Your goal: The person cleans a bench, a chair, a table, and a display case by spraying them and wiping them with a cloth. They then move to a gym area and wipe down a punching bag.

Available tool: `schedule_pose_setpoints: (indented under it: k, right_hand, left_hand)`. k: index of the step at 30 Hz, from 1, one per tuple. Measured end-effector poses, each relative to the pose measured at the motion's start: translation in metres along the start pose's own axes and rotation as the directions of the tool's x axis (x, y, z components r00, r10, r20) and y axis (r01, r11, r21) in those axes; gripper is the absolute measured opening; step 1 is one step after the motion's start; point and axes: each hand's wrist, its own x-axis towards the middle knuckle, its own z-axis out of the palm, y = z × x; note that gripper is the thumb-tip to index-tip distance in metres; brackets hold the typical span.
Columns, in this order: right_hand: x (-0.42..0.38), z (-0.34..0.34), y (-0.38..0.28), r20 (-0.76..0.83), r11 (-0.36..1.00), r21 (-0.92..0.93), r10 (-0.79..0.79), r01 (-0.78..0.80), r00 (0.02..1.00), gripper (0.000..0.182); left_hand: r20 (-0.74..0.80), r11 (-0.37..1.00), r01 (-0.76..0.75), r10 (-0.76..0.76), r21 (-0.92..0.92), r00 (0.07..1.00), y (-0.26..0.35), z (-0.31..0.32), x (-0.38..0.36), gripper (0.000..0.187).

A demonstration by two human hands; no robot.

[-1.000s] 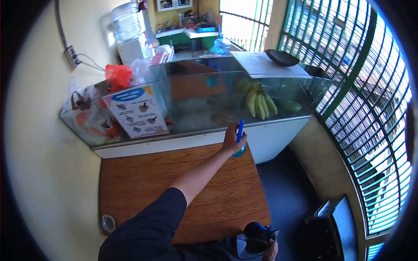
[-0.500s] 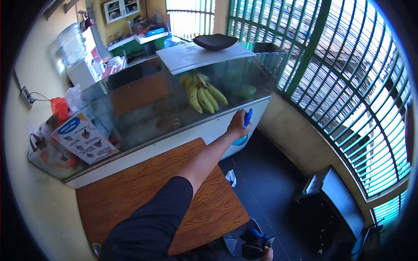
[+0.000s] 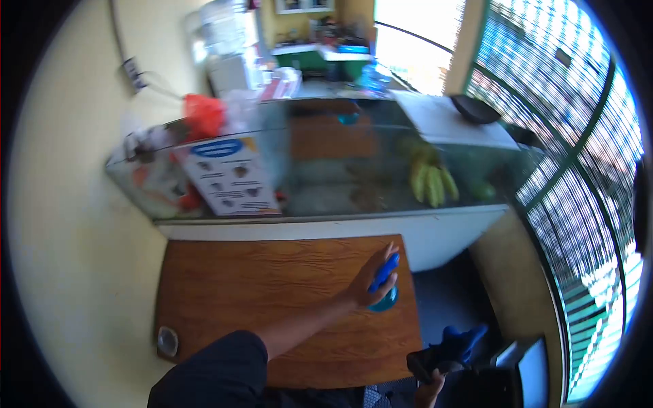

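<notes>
My left hand is closed around a spray bottle with a blue trigger head and teal liquid. It overlaps the right part of the brown wooden table. Low on the right, my right hand grips a black and blue cloth-like bundle beside the table's right edge; its exact kind is blurred. A small clear dish rests at the table's left end.
Behind the table stands a glass display case with green-yellow bananas inside. A menu sign leans on its front, and a dark shallow bowl sits on top. Black furniture stands low at the right, near barred windows.
The view has turned left. My left hand has brought the spray bottle back from near the case's front to over the table. The bundle in my right hand is now higher in view.
</notes>
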Motion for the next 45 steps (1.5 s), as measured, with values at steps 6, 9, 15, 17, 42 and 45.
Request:
schedule_pose_setpoints:
  k: [6,9,15,17,42,45]
  right_hand:
    - [0.019,0.152,-0.1,0.741,0.579,0.009,-0.551,0.815,0.383,0.031]
    - [0.016,0.263,-0.14,0.759,0.209,0.094,-0.647,0.973,0.066,0.026]
    - [-0.002,0.5,-0.2,0.322,-0.213,-0.098,-0.931,0.972,-0.172,0.026]
    - [-0.029,0.55,-0.21,0.238,-0.226,-0.205,-0.955,0.952,-0.175,0.027]
    - [-0.345,0.68,-0.065,0.758,0.707,0.507,-0.092,-0.493,0.646,0.055]
    - [-0.327,0.616,-0.099,0.692,0.748,0.604,-0.322,-0.274,0.646,0.063]
  left_hand:
    - [-0.24,0.955,0.07,0.001,0.289,0.971,0.059,-0.174,-0.123,0.074]
    - [-0.389,0.977,0.139,-0.067,0.16,0.919,0.095,-0.239,-0.181,0.075]
    - [-0.53,0.967,0.23,-0.137,0.112,0.837,0.158,-0.331,-0.283,0.078]
    - [-0.53,0.954,0.28,-0.183,0.108,0.828,0.176,-0.358,-0.312,0.078]
    - [-0.668,0.891,0.438,-0.256,0.116,0.699,0.174,-0.499,-0.425,0.076]
    - [-0.665,0.908,0.418,-0.307,0.01,0.681,0.193,-0.494,-0.401,0.076]
